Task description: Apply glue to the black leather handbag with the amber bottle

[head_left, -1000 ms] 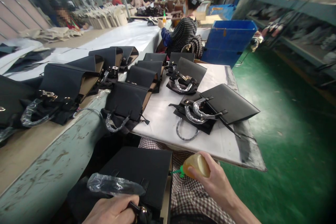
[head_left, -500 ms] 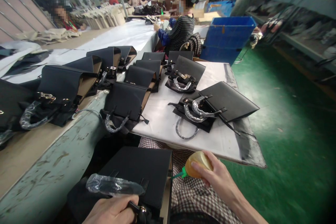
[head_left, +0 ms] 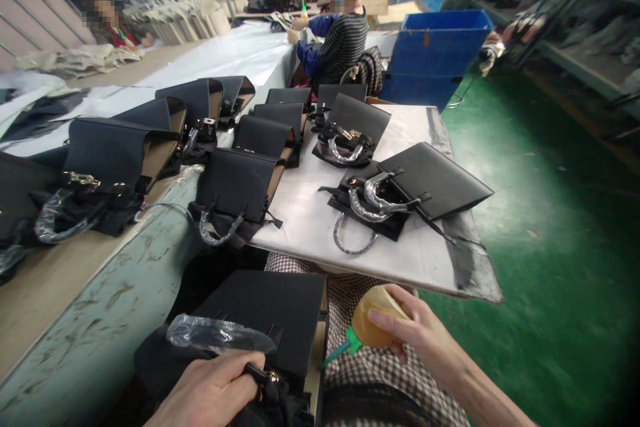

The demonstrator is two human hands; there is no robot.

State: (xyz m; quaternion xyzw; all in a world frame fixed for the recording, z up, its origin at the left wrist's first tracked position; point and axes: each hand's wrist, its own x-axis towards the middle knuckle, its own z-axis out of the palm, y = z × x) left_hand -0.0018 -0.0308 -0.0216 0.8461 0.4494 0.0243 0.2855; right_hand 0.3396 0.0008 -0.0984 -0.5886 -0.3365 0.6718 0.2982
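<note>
Head view looks down on a black handbag (head_left: 270, 320) lying across the person's lap, its plastic-wrapped handle (head_left: 220, 335) toward the near side. The left hand (head_left: 210, 392) rests on the bag's near end, fingers (head_left: 240, 373) curled around a black strap with a small metal fitting (head_left: 270, 381); they are closed on it, though how tightly cannot be told. The right hand (head_left: 425, 340) holds a yellowish squeeze bottle (head_left: 375, 323) with a green nozzle (head_left: 345, 347); the fingers wrap its body, thumb on top, and the nozzle tip points down and left, just beside the bag's open tan edge (head_left: 320, 347).

Judging from the layout, work on this bag is in its middle: the bottle is aimed at the edge, but whether any glue has come out is not visible. On the white surface (head_left: 310, 227) beyond the knees several like bags lie on their sides, the nearest a flat one (head_left: 430, 183) with wrapped handles (head_left: 375, 200); more stand in rows on the long bench (head_left: 100, 307) to the left. Which of these are finished cannot be told.

The right forearm comes in from the lower right, wrist bent slightly inward; the left hand enters from the bottom edge, knuckles up. Another person in a striped top (head_left: 345, 47) sits well apart at the far end, beside a blue bin (head_left: 435, 53).
</note>
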